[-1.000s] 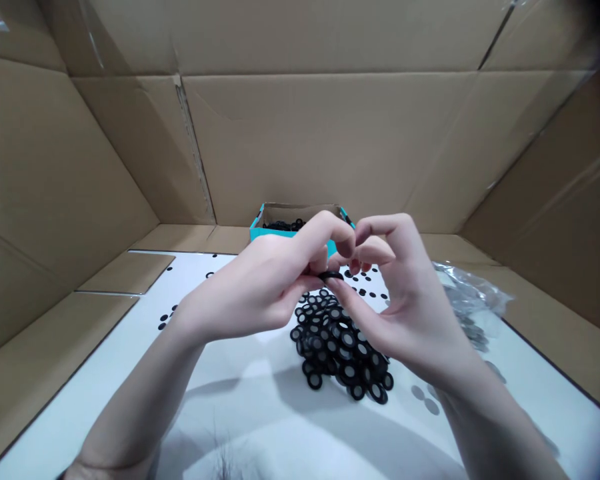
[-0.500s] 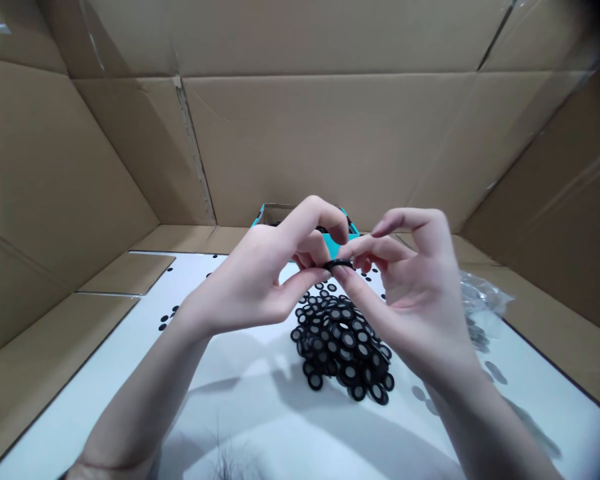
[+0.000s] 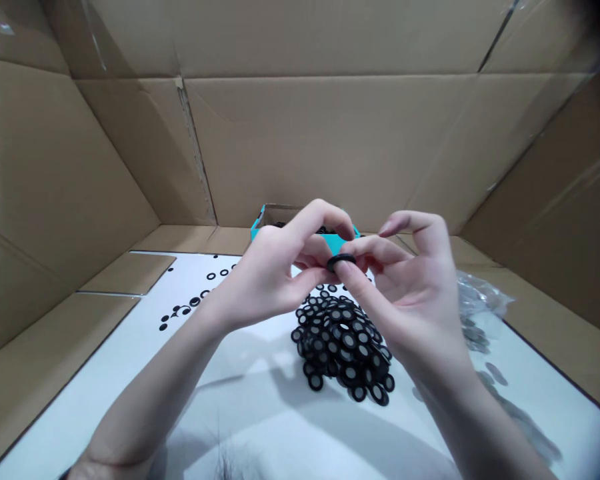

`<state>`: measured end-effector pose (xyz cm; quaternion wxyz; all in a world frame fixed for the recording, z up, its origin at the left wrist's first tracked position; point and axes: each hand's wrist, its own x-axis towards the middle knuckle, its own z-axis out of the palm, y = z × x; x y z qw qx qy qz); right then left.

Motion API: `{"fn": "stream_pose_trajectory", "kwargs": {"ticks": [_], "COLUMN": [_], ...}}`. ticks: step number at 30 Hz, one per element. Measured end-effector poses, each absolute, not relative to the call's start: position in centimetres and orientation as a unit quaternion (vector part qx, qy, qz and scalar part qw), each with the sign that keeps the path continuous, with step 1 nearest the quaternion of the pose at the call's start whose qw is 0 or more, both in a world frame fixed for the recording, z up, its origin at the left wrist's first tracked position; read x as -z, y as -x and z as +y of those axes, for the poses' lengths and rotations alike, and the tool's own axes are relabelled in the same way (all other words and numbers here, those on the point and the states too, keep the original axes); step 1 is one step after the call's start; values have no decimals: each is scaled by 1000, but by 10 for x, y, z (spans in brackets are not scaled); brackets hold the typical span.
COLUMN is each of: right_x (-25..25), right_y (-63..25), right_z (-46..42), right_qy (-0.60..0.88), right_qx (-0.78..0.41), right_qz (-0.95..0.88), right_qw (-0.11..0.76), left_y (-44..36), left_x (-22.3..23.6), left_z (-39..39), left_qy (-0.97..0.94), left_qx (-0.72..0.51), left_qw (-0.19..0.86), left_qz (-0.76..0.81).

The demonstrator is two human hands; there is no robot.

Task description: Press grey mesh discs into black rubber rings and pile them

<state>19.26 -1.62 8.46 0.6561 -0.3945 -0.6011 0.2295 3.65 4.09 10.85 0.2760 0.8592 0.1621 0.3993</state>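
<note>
Above the table, my left hand [image 3: 280, 267] and my right hand [image 3: 410, 287] meet at one small black ring [image 3: 341, 261]. The right thumb presses the ring's near side, with the fingertips behind it. My left thumb and fingers close on the ring's left edge. My fingers hide part of the ring, so its centre is hard to make out. Below the hands lies a heap of black rings [image 3: 347, 340], many with grey discs in their middles.
A turquoise box [image 3: 257, 223] with dark pieces inside stands behind my hands. Loose black rings and dots [image 3: 194, 302] are scattered at left. A clear plastic bag [image 3: 485, 297] and grey translucent discs [image 3: 475, 333] lie at right. Cardboard walls [image 3: 330, 147] surround the white table [image 3: 260, 400].
The ring has tilted, showing more of its face. Both hands have shifted slightly to the right, and the left forearm uncovers more loose rings on the left.
</note>
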Motion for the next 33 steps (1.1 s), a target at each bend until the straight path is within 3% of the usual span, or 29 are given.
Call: {"fn": "stream_pose_trajectory", "kwargs": {"ticks": [5, 9, 12, 15, 23, 33], "right_x": [-88, -86, -76, -62, -36, -27], "right_y": [-208, -238, -251, -251, -249, -310], "right_z": [-12, 3, 19, 35, 55, 14], "right_qy": [422, 474, 525, 549, 585, 656], "right_qx": [-186, -185, -232, -249, -222, -200], "right_qz": [-645, -749, -785, -787, -775, -709], "right_qw": [609, 424, 231, 131, 87, 168], "left_y": [-33, -11, 2, 2, -17, -12], "left_x": [-111, -122, -118, -96, -23, -10], "left_z": [46, 61, 86, 118, 165, 174], "left_qy": [-862, -877, -900, -871, -791, -784], "left_qx": [-391, -331, -150, 61, 260, 270], "left_qw": [273, 228, 187, 157, 189, 221], "left_qz": [173, 264, 365, 461, 520, 514]}}
